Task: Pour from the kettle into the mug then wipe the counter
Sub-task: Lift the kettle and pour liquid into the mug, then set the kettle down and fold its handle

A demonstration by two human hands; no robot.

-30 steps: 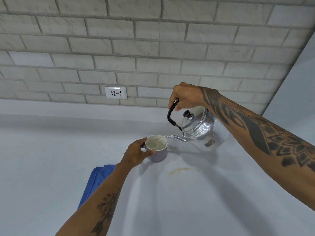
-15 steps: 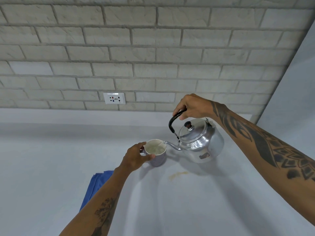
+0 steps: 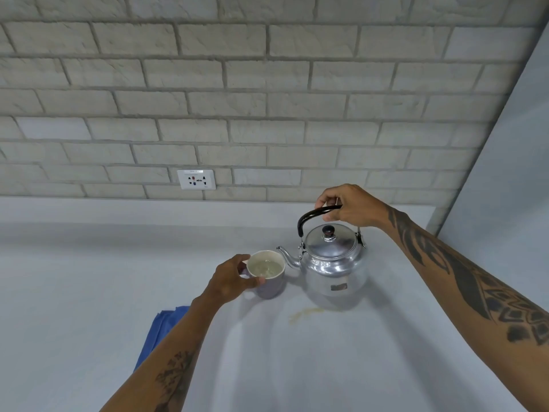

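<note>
The kettle (image 3: 331, 263) stands upright on the surface (image 3: 89, 278), with its spout pointing at the mug (image 3: 267, 275). The mug sits just beside the kettle, on the spout side, and has pale liquid in it. So the pouring looks done, and the wiping looks like the next job.

The right hand (image 3: 346, 205) is curled around the black handle on top of the kettle. The left hand (image 3: 230, 279) is wrapped around the side of the mug, thumb and fingers pressed on it.

A small yellow spill (image 3: 304, 315) lies on the surface just in front of the kettle, toward the person. The blue cloth (image 3: 162, 331) lies in front of the mug, toward the person and away from the kettle, and the left arm hides part of it. Its long side runs toward the person.

The left hand is nearer the cloth, so it is probably the 1 to let go and reach back for it. From the cloth, the spill is off toward the kettle side, with bare surface between them. The kettle stands very near the spill, so a wide wipe could bump it. A wall stands near the kettle on the side away from the mug, so there is less room there.
</note>
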